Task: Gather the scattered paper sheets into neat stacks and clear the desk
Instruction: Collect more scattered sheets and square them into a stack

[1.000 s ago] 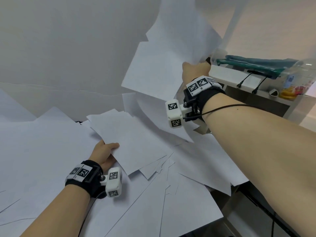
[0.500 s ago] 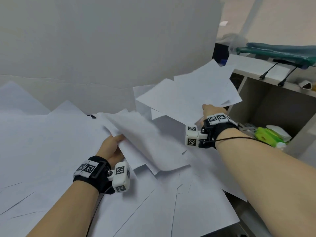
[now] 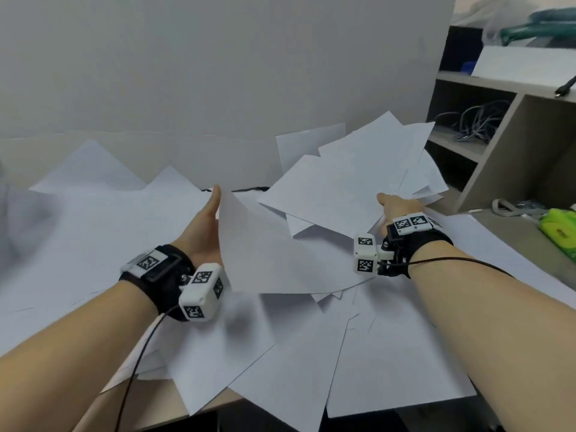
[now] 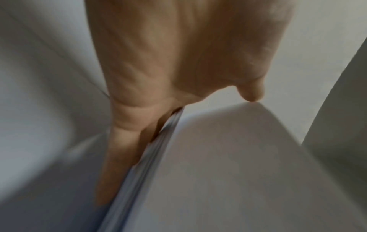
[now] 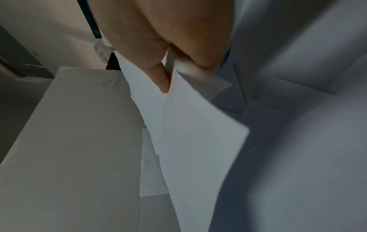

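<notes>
White paper sheets [image 3: 280,353] lie scattered and overlapping across the desk [image 3: 162,397]. My left hand [image 3: 205,226] holds up the left edge of a bundle of sheets [image 3: 265,251]. Its fingers [image 4: 123,133] run straight along the bundle's edge [image 4: 238,157] and its thumb [image 4: 252,92] touches the top face. At centre right, my right hand [image 3: 392,204] pinches a fanned bunch of sheets [image 3: 352,179] just above the pile, with the thumb [image 5: 163,81] on the top sheet [image 5: 198,133]. The two bundles overlap in the middle.
A large white board [image 3: 218,73] stands along the back of the desk. An open shelf unit [image 3: 498,157] holding coiled cables [image 3: 480,120] stands at the right. A green packet [image 3: 558,232] lies on the desk beside it. Sheets overhang the near desk edge.
My right hand has brought its fanned sheets down from high in the air to just above the pile. My left hand has raised the edge of its bundle and straightened its fingers.
</notes>
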`<state>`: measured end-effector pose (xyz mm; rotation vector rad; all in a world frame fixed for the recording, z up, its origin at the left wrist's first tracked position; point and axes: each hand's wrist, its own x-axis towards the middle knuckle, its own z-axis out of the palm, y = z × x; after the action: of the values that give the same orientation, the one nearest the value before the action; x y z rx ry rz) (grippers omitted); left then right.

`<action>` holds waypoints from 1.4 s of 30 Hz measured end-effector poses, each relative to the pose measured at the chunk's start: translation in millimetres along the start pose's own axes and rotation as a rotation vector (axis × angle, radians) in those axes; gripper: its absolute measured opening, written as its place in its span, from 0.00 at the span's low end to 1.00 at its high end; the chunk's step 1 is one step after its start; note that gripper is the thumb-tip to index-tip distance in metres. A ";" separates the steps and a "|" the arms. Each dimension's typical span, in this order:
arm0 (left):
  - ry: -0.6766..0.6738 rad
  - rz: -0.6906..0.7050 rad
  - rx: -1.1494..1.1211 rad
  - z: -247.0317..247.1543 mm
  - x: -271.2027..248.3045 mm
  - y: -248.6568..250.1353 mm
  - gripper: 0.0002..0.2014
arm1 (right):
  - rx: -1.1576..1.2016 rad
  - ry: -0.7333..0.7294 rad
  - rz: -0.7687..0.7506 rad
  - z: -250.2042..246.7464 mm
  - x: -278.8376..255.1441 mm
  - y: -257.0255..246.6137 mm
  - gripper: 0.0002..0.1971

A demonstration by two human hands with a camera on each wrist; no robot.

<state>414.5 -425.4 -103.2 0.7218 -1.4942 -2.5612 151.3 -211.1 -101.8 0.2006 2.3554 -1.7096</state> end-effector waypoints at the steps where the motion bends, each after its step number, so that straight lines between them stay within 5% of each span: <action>1: -0.012 -0.040 0.003 -3.7 2.3 1.7 0.41 | -0.032 -0.020 0.015 -3.0 0.1 0.1 0.14; 5: -0.222 -0.109 -0.052 -16.7 5.7 7.4 0.39 | -0.006 -0.059 -0.018 -6.1 -1.1 2.5 0.19; 8: -0.221 -0.115 -0.074 -24.5 12.0 7.0 0.32 | 0.130 -0.098 -0.042 -6.7 4.4 4.0 0.16; 12: 0.026 -0.058 0.017 -27.5 20.5 -19.4 0.12 | 0.156 -0.057 -0.013 -15.1 -3.7 9.6 0.18; 14: 0.190 -0.016 0.094 -29.1 26.1 -35.4 0.10 | 0.237 -0.100 0.017 -11.6 -4.6 16.9 0.22; 18: 0.394 0.020 0.144 -26.4 38.2 -46.4 0.10 | 0.228 -0.176 0.045 14.6 75.9 64.4 0.37; 23: 0.490 -0.007 0.070 -17.9 35.3 -43.1 0.15 | 0.059 -0.309 0.062 14.3 47.6 75.3 0.29; 26: 0.464 0.080 -0.140 -3.2 28.0 -46.1 0.12 | 0.081 -0.250 0.026 19.5 55.4 85.3 0.38; 28: 0.397 0.143 -0.314 7.7 27.0 -51.4 0.20 | 0.097 -0.256 0.019 23.0 37.0 82.6 0.41; 32: 0.365 0.092 -0.200 15.1 32.3 -56.0 0.18 | -0.036 -0.418 0.014 30.5 -7.2 72.0 0.26; 35: 0.533 0.037 0.110 0.4 43.3 -53.6 0.11 | -0.074 -0.498 0.070 22.2 -27.1 64.8 0.23; 39: 0.604 0.081 0.206 -23.2 49.4 -53.8 0.23 | 0.125 -0.475 0.141 4.6 -35.3 60.5 0.09; 42: 0.548 0.141 0.231 -23.0 35.1 -48.3 0.12 | 0.139 -0.420 0.114 -1.8 -16.3 57.5 0.04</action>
<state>401.1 -429.6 -165.7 1.1774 -1.5767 -1.8866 180.6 -191.2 -149.9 -0.0036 1.8919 -1.6698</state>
